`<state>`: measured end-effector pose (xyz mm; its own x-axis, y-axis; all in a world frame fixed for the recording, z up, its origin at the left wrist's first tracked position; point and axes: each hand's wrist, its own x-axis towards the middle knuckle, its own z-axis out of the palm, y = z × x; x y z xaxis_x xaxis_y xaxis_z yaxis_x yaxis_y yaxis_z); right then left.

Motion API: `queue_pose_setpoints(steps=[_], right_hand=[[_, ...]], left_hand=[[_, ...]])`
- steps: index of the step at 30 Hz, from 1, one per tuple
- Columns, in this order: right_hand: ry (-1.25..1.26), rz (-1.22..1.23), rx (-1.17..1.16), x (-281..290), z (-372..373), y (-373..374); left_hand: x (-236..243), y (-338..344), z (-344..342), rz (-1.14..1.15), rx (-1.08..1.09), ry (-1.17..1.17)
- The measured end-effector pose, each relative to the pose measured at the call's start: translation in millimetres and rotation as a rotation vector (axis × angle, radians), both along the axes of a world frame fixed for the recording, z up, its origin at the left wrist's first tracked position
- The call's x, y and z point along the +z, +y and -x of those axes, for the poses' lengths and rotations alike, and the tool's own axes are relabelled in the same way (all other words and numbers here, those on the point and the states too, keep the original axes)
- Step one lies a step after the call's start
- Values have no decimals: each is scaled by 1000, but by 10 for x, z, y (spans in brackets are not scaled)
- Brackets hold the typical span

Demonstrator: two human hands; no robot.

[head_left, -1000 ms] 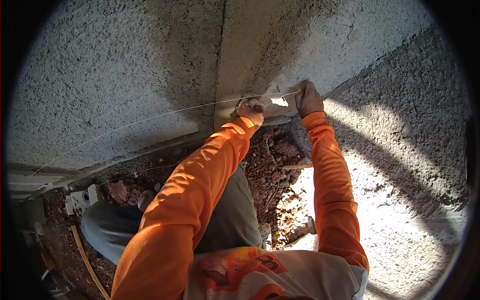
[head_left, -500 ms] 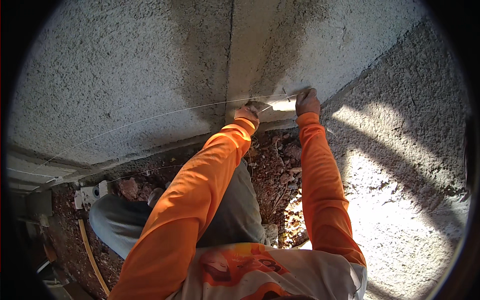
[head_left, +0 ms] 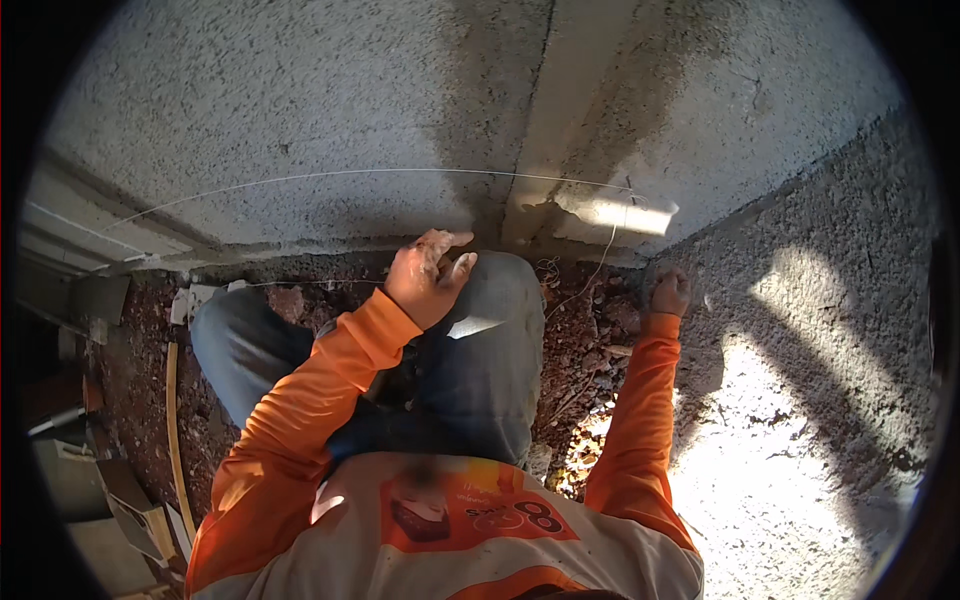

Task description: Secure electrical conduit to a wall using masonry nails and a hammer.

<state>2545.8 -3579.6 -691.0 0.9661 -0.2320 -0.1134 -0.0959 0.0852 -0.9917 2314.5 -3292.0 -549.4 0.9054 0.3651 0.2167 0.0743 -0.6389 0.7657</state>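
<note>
My left hand is raised over my bent knee with its fingers apart and nothing in it. Low at the wall corner, my right hand has its fingers curled in. Whatever it may hold is hidden. A thin white string runs across the rough grey wall to a small nail standing out of it. From that nail a loose length of string hangs to the ground. Both hands are apart from the nail.
Reddish soil and rubble lie along the wall's foot. Another rough wall meets it at right, partly sunlit. At left are a long wooden strip, boards and a pale block.
Both hands have left the string and nail. My left hand has drawn back and left, opening its fingers; my right has dropped lower to the corner. The view has shifted.
</note>
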Motion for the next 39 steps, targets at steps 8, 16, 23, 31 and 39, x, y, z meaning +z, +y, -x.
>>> queue_pose_setpoints(steps=[8, 16, 23, 31, 39], right_hand=[[-341, -180, 336, 619, 908, 1043], [-464, -141, 1079, 1622, 1576, 1962], [-260, 338, 1562, 1238, 2295, 2789], [-101, 914, 1765, 537, 2330, 3127], [441, 824, 1852, 470, 2521, 3284]], left_hand=[[540, 252, 1735, 30, 433, -21], [762, 848, 2554, -519, 448, 118], [353, 1414, 3304, -611, 492, 337], [411, 1879, 3674, -380, 384, 297], [721, 2120, 3971, -185, 233, 487]])
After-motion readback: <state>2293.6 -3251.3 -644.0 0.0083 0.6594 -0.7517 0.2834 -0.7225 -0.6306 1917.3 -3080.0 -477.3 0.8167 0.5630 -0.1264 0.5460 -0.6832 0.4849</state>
